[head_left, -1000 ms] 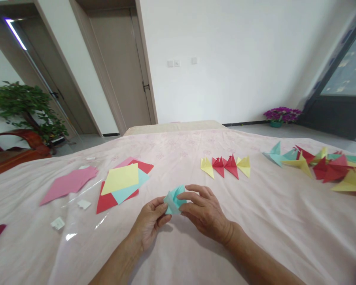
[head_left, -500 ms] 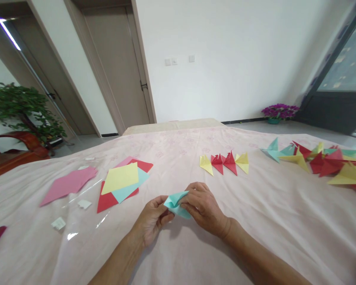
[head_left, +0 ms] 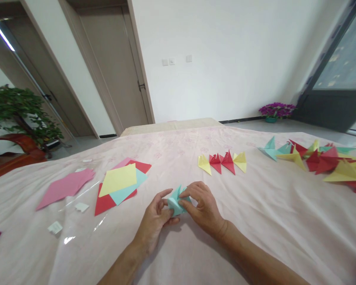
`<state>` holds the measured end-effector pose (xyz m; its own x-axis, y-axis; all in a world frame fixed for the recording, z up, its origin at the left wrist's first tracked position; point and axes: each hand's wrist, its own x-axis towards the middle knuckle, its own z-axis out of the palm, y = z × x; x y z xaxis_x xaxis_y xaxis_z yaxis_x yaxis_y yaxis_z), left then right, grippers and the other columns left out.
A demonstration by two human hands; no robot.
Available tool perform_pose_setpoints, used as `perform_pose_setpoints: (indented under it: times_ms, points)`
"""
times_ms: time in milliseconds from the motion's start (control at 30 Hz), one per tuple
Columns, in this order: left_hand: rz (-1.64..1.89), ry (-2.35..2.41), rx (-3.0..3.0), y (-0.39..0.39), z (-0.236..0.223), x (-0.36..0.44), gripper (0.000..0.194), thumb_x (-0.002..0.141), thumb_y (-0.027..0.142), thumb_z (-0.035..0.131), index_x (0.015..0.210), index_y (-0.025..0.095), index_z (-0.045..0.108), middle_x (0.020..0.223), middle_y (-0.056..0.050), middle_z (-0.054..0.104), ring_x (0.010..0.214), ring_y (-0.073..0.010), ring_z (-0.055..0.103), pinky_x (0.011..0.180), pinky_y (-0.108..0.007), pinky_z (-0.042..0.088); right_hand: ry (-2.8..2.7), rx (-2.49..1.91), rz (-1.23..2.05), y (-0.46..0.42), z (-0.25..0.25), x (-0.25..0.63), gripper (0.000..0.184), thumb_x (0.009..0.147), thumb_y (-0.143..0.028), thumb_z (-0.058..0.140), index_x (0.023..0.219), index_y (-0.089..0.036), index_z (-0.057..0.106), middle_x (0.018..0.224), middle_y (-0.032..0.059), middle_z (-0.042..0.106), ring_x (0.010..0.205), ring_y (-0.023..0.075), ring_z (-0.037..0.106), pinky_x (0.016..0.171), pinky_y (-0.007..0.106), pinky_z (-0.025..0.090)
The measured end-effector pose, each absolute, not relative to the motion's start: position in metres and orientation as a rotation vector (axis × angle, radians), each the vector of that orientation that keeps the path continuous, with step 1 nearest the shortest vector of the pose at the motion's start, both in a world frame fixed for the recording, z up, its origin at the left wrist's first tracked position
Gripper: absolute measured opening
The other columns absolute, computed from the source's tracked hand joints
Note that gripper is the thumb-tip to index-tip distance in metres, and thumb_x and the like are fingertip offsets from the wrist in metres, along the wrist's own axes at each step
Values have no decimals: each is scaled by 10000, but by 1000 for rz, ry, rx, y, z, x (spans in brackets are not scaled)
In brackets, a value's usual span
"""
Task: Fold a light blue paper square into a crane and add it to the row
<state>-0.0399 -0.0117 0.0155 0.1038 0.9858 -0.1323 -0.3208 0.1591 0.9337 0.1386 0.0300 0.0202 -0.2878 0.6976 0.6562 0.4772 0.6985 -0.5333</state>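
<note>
A small folded piece of light-blue origami paper is between my two hands, above the cloth near the middle. My left hand grips its left side and lower edge, with the index finger raised along the top. The fingertips of my right hand pinch its right side, and part of the paper is hidden behind them. Pointed flaps stand up at its top. Beyond my hands, a short row of red and yellow folded paper cranes stands on the cloth.
Loose square sheets in yellow, blue and red lie left of my hands. A pink stack lies farther left by a clear plastic wrapper. Many folded cranes are heaped at the right. The tablecloth is wrinkled.
The blue paper has been turned and its pointed flaps now stand upright. My left index finger has lifted off its top. The whole view has shifted slightly.
</note>
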Motion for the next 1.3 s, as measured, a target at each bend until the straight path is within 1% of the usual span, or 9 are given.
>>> perform_pose_setpoints:
  times_ms: [100,200,300,400,533,700,800,1000,1300]
  points:
    - [1205,986,963,-12,11,-38,389,805,307,738,1165,242,606,1041,-30,637,906,-170,634,687,-267,599,-1900,-922,243,30,21,138,123,764,-167,729,852,-223,662,861,21,646,863,204,550,801,351,402]
    - [1218,1011,942,-10,5,-36,269,812,346,725,1028,207,644,936,-11,624,808,-140,618,630,-246,593,-1882,-975,187,27,22,136,126,738,-172,748,804,-210,648,841,29,624,830,205,536,771,343,394]
    - [1237,1026,900,-11,2,-34,235,808,373,725,920,182,646,818,10,593,717,-111,578,590,-230,585,-1923,-997,172,24,25,135,117,791,-208,720,733,-204,618,752,17,611,749,186,513,719,325,375]
    - [1262,1016,854,-12,2,-32,250,788,382,743,861,166,640,781,16,587,692,-99,561,608,-226,582,-1951,-974,193,20,26,135,103,851,-183,652,754,-206,626,722,9,632,716,175,513,704,319,364]
    - [1357,1036,762,-13,3,-32,301,737,396,784,879,163,657,796,9,620,692,-99,575,667,-246,579,-1977,-936,206,16,25,136,77,870,-170,622,857,-230,668,785,15,675,784,194,549,743,338,375]
    - [1427,1016,769,-15,0,-32,269,745,373,779,851,159,656,802,-8,664,748,-123,612,747,-258,549,-1963,-947,198,15,22,133,70,832,-237,707,899,-251,692,896,26,697,841,208,569,766,352,402]
    - [1448,1071,817,-17,1,-30,252,745,358,780,837,155,663,764,-3,654,736,-117,598,717,-219,518,-1935,-948,176,14,21,131,52,842,-254,707,894,-260,705,882,21,692,827,201,565,761,352,408]
    - [1465,1137,858,-19,1,-30,295,682,379,817,788,141,679,738,-12,658,709,-130,577,700,-240,504,-1920,-878,189,11,22,128,81,873,-199,659,886,-260,710,828,17,684,775,181,565,716,334,410]
    - [1434,1264,1000,-20,-3,-31,287,710,410,791,757,138,713,682,-8,656,669,-136,555,642,-217,449,-1930,-880,204,10,22,128,56,893,-229,646,905,-247,697,760,11,687,741,182,547,712,341,396]
